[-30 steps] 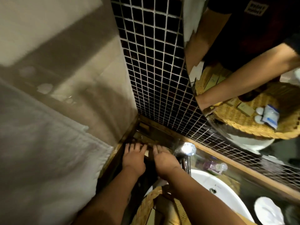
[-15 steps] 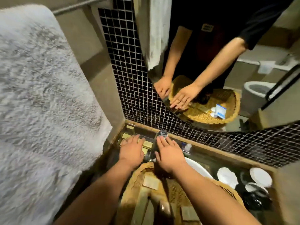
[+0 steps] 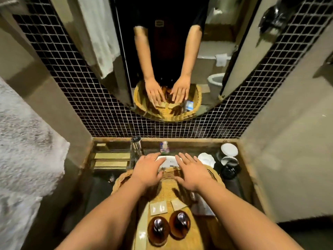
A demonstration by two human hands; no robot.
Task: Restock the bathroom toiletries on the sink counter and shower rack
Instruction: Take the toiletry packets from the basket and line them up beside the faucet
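toiletries in the wicker basket [image 3: 167, 186]: two amber pump bottles [image 3: 169, 228] nearest me (square sachets [image 3: 158, 208] just beyond); my left hand [image 3: 147, 171] and right hand [image 3: 191, 173] hover flat, fingers spread, empty.

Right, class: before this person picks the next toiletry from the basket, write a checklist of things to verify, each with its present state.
1. Left hand free of any item: ok, open and flat.
2. Right hand free: ok, open with fingers spread.
3. Wicker basket within reach: ok, directly under both hands.
4. Stock left in basket: ok, two brown pump bottles and flat sachets visible.
5. Boxes on left counter already placed: ok.
6. Shower rack stocked: cannot tell, not in view.
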